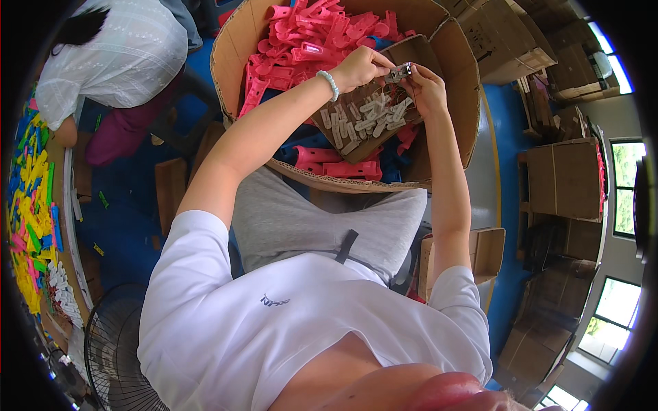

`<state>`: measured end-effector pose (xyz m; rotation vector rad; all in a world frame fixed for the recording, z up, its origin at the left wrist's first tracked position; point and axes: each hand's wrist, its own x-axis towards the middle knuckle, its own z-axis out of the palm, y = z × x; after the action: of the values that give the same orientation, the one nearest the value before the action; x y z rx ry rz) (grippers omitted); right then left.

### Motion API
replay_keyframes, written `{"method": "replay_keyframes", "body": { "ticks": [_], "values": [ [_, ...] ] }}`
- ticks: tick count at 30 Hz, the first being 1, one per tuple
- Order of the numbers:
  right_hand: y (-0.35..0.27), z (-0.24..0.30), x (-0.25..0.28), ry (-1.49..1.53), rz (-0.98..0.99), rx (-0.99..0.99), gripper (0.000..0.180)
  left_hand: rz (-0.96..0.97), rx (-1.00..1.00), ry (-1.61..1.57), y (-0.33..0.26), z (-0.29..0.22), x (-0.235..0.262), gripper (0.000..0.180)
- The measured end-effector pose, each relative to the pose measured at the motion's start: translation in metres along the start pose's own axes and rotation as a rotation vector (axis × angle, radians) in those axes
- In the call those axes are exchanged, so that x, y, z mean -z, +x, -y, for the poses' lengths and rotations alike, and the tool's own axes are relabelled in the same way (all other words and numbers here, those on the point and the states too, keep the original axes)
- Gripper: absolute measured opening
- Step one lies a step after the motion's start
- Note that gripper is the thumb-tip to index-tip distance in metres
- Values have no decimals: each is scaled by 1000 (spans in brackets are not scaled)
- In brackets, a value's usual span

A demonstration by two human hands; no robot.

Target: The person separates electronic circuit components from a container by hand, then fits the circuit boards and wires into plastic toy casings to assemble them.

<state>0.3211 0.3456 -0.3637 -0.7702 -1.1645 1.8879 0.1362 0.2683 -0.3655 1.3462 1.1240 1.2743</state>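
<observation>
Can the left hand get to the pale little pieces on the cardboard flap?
Probably yes. The left hand hangs just above the pale pieces on the cardboard flap, with nothing between them, though its fingers pinch a small clear part.

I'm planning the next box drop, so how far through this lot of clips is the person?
Done: nothing finished is clearly told apart. In hand: the left hand and right hand together pinch one small pale clip piece above a cardboard tray of similar pale pieces. Left: the big cardboard box is heaped with pink plastic parts, so much seems to remain.
</observation>
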Motion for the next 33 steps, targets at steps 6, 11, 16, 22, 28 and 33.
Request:
{"method": "replay_keyframes", "body": {
  "ticks": [6,11,16,22,28,33],
  "values": [
    [12,-8,9,139,-77,52,20,-20,-45,-96,-3,6,4,17],
    [36,6,70,-1225,-834,499,46,-142,13,116,1,6,4,18],
    [13,-9,-4,-535,-19,210,38,-254,-54,198,-4,17,15,17],
    [25,-8,27,-432,-64,265,30,-196,-127,301,3,17,10,20],
    [28,-9,95,-1287,-750,459,50,24,-253,1650,-22,58,9,15],
    [29,-24,68,-1119,-421,154,48,25,-327,1833,-19,71,4,16]
  ]
}}
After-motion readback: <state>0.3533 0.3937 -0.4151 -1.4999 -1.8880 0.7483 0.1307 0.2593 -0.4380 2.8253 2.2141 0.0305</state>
